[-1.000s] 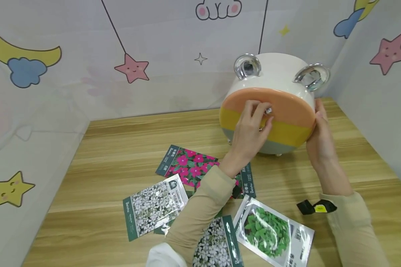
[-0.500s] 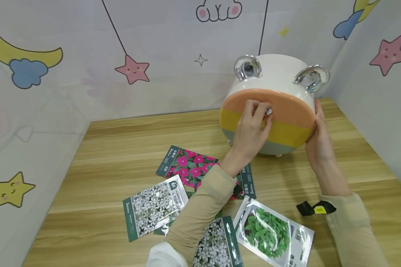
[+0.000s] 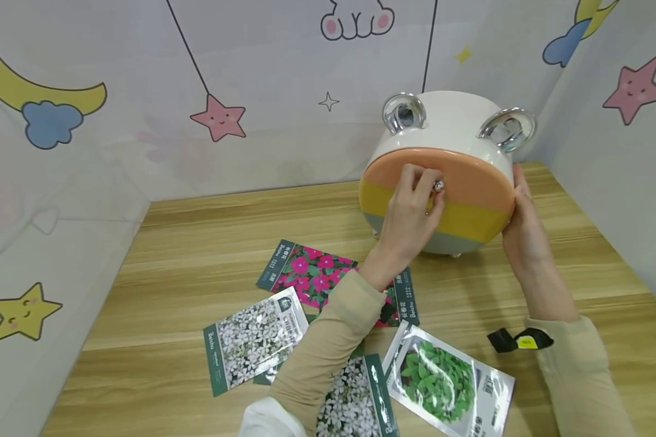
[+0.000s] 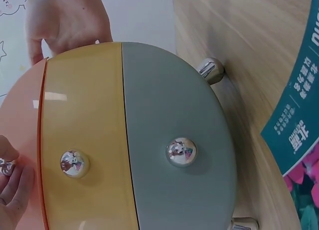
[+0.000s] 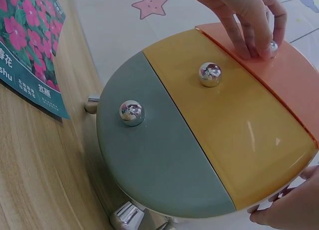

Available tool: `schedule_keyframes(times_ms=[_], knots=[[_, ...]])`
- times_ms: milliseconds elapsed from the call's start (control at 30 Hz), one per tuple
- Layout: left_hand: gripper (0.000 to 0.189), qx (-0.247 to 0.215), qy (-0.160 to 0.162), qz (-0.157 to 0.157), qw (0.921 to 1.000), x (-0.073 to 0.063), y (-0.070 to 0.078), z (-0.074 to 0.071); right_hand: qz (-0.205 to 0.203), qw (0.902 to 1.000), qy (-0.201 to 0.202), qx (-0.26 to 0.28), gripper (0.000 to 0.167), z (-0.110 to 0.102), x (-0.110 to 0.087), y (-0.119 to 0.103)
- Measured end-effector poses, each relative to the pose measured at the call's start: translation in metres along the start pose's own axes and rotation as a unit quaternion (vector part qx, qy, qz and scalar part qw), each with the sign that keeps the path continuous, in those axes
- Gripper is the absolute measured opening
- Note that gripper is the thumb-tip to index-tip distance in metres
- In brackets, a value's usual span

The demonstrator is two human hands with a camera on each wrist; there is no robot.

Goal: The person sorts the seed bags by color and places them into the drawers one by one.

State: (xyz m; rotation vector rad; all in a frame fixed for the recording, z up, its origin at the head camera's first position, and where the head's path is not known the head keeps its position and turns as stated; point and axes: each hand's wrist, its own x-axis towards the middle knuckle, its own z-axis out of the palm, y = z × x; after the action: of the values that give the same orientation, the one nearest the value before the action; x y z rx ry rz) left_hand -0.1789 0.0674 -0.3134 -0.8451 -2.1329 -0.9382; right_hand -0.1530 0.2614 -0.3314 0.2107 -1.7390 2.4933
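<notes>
A round white cabinet (image 3: 459, 115) with silver ears stands at the back right, its front split into an orange drawer (image 3: 472, 179), a yellow drawer (image 3: 472, 220) and a grey-green drawer (image 4: 172, 95). My left hand (image 3: 410, 212) pinches the silver knob (image 3: 439, 185) of the orange drawer. Along the seam above the yellow drawer, a darker orange edge shows in both wrist views. Against the cabinet's right side rests my right hand (image 3: 527, 240), its fingers reaching back along the wall and partly hidden. The two lower knobs (image 5: 132, 113) are untouched.
Several seed packets lie on the wooden table (image 3: 158, 255): a pink-flowered one (image 3: 311, 276), white-flowered ones (image 3: 254, 340) and a green-leaved one (image 3: 443, 379). The left forearm crosses above some of them. Patterned walls (image 3: 284, 139) stand behind and at both sides.
Both hands keep their places on the knob and the cabinet's side. The head view has shifted very slightly; the cabinet and packets show no clear movement.
</notes>
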Motion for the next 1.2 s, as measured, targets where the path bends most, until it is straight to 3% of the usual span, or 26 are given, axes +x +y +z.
schedule_keyframes(times_ms=[1200], knots=[[0.009, 0.006, -0.007, 0.022, 0.9997, -0.009, 0.006, -0.012, -0.016, 0.9991, -0.039, -0.002, 0.056, -0.006, -0.003, 0.001]])
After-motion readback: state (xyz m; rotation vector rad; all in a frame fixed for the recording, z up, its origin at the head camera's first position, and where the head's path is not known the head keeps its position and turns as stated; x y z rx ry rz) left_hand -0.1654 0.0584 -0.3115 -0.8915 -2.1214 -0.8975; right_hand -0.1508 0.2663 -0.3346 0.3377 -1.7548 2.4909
